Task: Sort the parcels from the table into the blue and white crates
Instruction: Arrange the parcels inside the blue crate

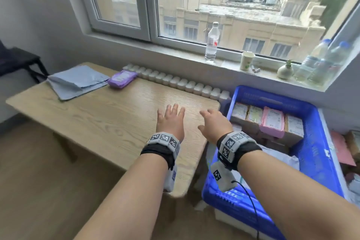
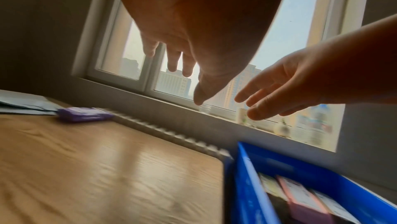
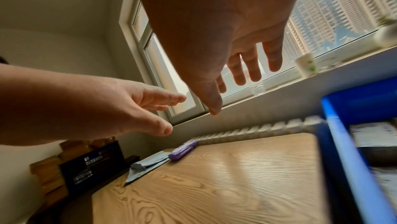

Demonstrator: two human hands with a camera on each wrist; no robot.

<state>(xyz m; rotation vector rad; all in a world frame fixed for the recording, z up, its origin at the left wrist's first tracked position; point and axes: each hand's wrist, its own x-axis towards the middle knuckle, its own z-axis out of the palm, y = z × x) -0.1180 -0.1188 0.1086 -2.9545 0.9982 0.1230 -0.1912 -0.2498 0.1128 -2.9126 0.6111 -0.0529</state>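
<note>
Both hands are hovering, palms down, above the near right part of the light wood-grain table [image 1: 101,121], neither touching it. The left hand [image 1: 169,121] is holding nothing, its grip spread with fingers straight; the right hand [image 1: 215,123] is likewise empty, its fingers relaxed and apart, next to the table's right edge.

Two parcels are remaining at the far left end of the table: a flat grey-blue plastic mailer bag [image 1: 77,82] and, touching its right edge, a small purple padded pouch [image 1: 122,78] bearing a pale label.

Judged from their look, both are light and soft. The mailer is probably limp and slick, so it would sag if lifted by one corner; taking it along an edge with thumb above and fingers beneath seems soundest. The pouch looks cushioned and should tolerate a pinch across its short sides.

Just beside the table's right edge is standing the blue plastic crate [image 1: 311,154], already holding labelled cardboard boxes and a pink padded parcel [image 1: 271,122]. No white crate can be made out for certain. The printing on every label is too blurred to read.
</note>
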